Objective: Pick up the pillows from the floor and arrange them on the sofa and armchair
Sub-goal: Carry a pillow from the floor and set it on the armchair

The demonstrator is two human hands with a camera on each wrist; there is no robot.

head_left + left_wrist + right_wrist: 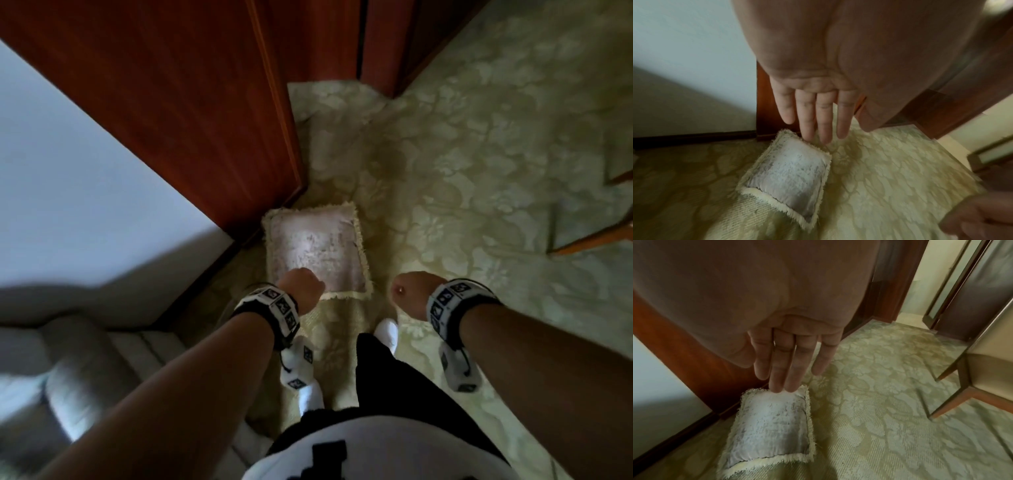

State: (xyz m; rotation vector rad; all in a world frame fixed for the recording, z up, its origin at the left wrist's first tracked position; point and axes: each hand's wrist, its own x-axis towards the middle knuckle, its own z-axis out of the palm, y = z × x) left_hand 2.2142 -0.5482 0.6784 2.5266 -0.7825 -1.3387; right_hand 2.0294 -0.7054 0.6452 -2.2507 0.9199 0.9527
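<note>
Pillow [317, 251] lies flat on the carpet [479, 171], pale pinkish-grey centre w/ cream fringed border; it sits just beside the base of the red-brown wood door panel [191, 102], near corner where panel meets the pale wall [68, 188]; its near edge overlaps a plainer ribbed strip of the carpet.

Left hand [301, 286] hangs above pillow's near-left corner in head view; in left wrist view the fingers [807, 116] are straight, held close together, pointing down toward the pillow's far edge; they hold nothing; whether tips touch the fringe can't be told. Right hand [409, 294] hovers to the right of the pillow, over bare carpet in head view; right wrist view shows its fingers [785, 363] straight & together, palm toward camera, empty; the middle tips line up w/ the pillow's top edge but contact isn't clear. Both wrists wear black-and-white marker bands [445, 308].

Person stands close behind pillow; white-socked feet [387, 332] & dark trousers visible at bottom. At far right, slim wooden furniture legs [596, 240] stand on the carpet, well apart from the pillow; lower left, a blurred grey upholstered arm [68, 377], prob. sofa or armchair, can't tell which.
</note>
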